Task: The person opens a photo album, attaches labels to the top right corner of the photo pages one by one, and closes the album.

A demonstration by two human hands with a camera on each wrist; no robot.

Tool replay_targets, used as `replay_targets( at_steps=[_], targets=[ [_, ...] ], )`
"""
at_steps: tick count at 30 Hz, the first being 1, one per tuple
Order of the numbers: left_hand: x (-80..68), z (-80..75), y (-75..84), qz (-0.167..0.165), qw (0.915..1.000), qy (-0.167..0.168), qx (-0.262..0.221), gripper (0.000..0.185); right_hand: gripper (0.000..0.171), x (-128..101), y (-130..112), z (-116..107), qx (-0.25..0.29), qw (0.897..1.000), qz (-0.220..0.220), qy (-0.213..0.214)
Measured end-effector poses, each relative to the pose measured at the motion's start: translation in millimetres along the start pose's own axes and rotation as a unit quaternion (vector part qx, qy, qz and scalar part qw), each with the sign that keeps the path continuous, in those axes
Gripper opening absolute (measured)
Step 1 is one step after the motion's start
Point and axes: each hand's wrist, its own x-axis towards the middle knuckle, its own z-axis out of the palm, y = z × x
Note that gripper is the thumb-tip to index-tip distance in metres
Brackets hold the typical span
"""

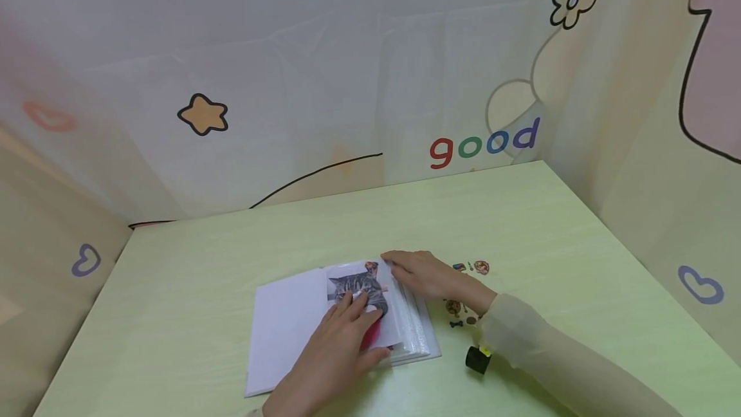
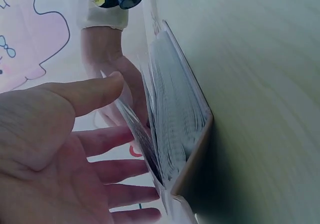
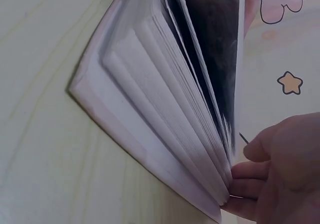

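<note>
open white photo album (image 1: 289, 333) lies flat near the front middle of the pale green table (image 1: 521, 211), thick stack of clear sleeve pages on its right side. a cat photo (image 1: 356, 289) lies on the right-hand page. left hand (image 1: 341, 346) lies flat on that page, fingers straight and slightly spread, fingertips (image 1: 356, 301) pressing the lower part of the cat photo; it grips nothing. left wrist view shows the same: open palm, thumb out, fingers laid against the raised page. right hand (image 1: 425, 275) sits at the album's right edge, fingers lightly bent, fingertips touching the top right corner of the page and the page stack; right wrist view shows the fingertips (image 3: 245, 176) tucked at the edge of the fanned pages (image 3: 175, 114), holding them up. whether it pinches a single page, cannot tell. small stickers (image 1: 469, 295) lie scattered on the table just right of the album, beside the right wrist. a black and yellow wrist camera (image 1: 478, 359) is strapped on the right sleeve. patterned curtain (image 1: 486, 143) with "good" lettering hangs behind the table.
</note>
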Motion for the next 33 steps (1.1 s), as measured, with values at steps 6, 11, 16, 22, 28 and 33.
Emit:
replay_targets(
  at_steps=[6,11,16,22,28,33],
  targets=[
    [-0.9,-0.2,1.9,0.028,0.9979,0.058,-0.009,0.044,0.048,0.7,3.0,1.0,0.003,1.000,-0.005,-0.005],
    [-2.7,2.4,4.3,0.034,0.9924,0.112,-0.036,0.032,0.047,0.6,2.5,0.4,0.005,1.000,-0.009,-0.007],
    [-5.6,3.9,9.8,0.017,0.9791,0.189,-0.071,0.018,0.050,0.2,2.1,1.1,0.000,1.000,-0.022,-0.008],
    [-10.2,-3.0,14.8,-0.017,0.9555,0.281,-0.086,0.005,0.057,1.7,1.7,4.8,-0.034,0.998,-0.052,0.004],
    [-16.0,-17.1,13.3,-0.060,0.9458,0.288,-0.137,0.018,0.061,2.3,1.2,8.2,-0.052,0.998,-0.042,0.003],
    [-21.3,-28.8,7.1,-0.082,0.9367,0.304,-0.153,0.013,0.065,1.5,-1.1,8.2,-0.054,0.998,-0.033,-0.001]
  ],
)
